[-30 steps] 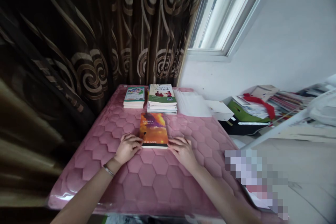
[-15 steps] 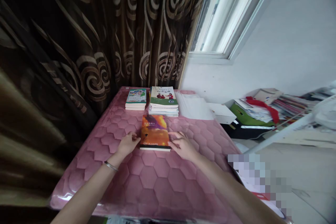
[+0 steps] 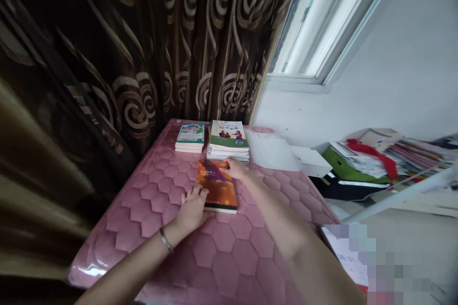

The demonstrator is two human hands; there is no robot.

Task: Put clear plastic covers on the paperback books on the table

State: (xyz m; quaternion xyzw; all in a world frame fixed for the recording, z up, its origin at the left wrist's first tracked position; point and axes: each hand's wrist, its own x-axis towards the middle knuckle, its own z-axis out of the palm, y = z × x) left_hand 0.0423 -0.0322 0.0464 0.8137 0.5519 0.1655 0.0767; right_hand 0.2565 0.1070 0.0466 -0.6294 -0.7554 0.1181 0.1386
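A paperback book (image 3: 220, 190) with an orange and purple cover lies face up on the pink padded table cover. My left hand (image 3: 194, 206) holds it at the lower left corner, fingers curled over the cover and thumb by the front edge. At the upper right corner, my right hand (image 3: 235, 169) grips the book with its fingertips on the cover; the thumb is hard to make out. Just behind the book stands a stack of books (image 3: 229, 138) with a white and green cover on top. A smaller book stack (image 3: 190, 137) with a teal-edged cover sits left of it.
Clear plastic sheets (image 3: 274, 150) lie right of the stacks, beside a white box (image 3: 311, 159). Papers and a green folder (image 3: 339, 164) are piled beyond the table's right side. A dark patterned curtain (image 3: 143, 57) hangs at the left and back.
My left hand has moved onto the book's lower left corner. My right hand has slid up from the right edge to the upper right corner. The view has shifted slightly.
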